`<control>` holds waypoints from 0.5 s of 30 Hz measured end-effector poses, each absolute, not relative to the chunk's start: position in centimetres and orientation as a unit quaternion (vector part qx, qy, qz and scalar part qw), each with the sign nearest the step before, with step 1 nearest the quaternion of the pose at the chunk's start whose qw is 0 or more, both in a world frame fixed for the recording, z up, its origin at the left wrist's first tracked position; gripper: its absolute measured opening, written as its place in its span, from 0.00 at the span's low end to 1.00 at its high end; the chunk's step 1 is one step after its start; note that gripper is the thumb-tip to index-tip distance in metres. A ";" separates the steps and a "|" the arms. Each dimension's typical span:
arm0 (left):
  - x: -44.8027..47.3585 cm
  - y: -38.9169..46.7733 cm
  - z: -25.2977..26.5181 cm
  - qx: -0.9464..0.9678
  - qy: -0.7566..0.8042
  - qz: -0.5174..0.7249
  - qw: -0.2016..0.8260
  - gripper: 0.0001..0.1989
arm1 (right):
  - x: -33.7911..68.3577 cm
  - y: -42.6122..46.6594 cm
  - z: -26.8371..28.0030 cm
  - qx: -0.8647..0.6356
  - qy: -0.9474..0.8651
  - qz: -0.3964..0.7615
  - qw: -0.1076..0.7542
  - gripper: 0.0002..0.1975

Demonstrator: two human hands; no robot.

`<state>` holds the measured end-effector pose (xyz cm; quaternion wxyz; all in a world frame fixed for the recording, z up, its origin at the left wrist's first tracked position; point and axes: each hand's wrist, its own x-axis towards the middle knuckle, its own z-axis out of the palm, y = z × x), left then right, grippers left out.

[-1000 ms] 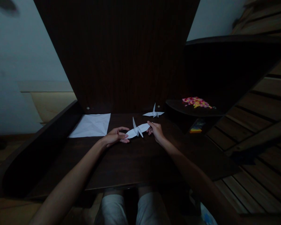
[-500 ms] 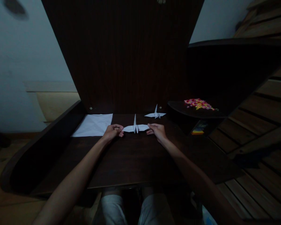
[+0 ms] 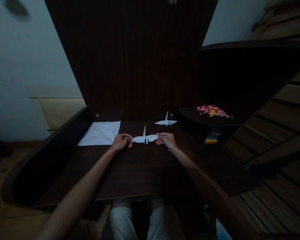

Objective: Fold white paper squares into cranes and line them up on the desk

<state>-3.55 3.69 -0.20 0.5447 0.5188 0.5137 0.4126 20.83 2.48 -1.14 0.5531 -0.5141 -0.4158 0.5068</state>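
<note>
A white folded paper crane [image 3: 144, 138] is stretched between my two hands, just above or on the dark desk [image 3: 140, 173]; I cannot tell if it touches. My left hand [image 3: 122, 141] pinches the tip of its left wing. The right wing's tip is pinched by my right hand [image 3: 166, 140]. One pointed end of the crane stands up in the middle. Behind it, to the right, a second white paper crane [image 3: 167, 122] rests at the back of the desk with its wings spread. A creased white paper sheet [image 3: 100, 133] lies flat left of my left hand.
On a curved corner shelf [image 3: 190, 115] at the right sits a heap of small colourful pieces [image 3: 212, 110]. Below that is a yellow-orange object [image 3: 211, 141]. A raised side panel [image 3: 40, 160] bounds the desk on the left, and a tall dark back panel [image 3: 140, 60] stands behind.
The crane between my hands has dipped slightly, and its wings slope a little more. My hands have come marginally closer together. The other crane and the sheet have stayed put.
</note>
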 end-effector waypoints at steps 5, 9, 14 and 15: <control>-3.8 3.6 -0.2 0.598 0.558 0.383 0.429 0.08 | 20.9 2.5 -1.3 -0.536 -0.421 0.484 0.549 0.12; -4.1 3.4 0.0 0.678 0.565 0.394 0.257 0.10 | 21.2 2.5 -1.3 -0.571 -0.451 0.421 0.542 0.16; -3.8 2.9 0.3 0.737 0.533 0.401 0.111 0.09 | 21.1 2.1 -1.0 -0.566 -0.521 0.304 0.562 0.14; -3.7 2.7 0.4 0.746 0.525 0.398 0.094 0.09 | 21.0 1.9 -1.0 -0.555 -0.541 0.285 0.564 0.13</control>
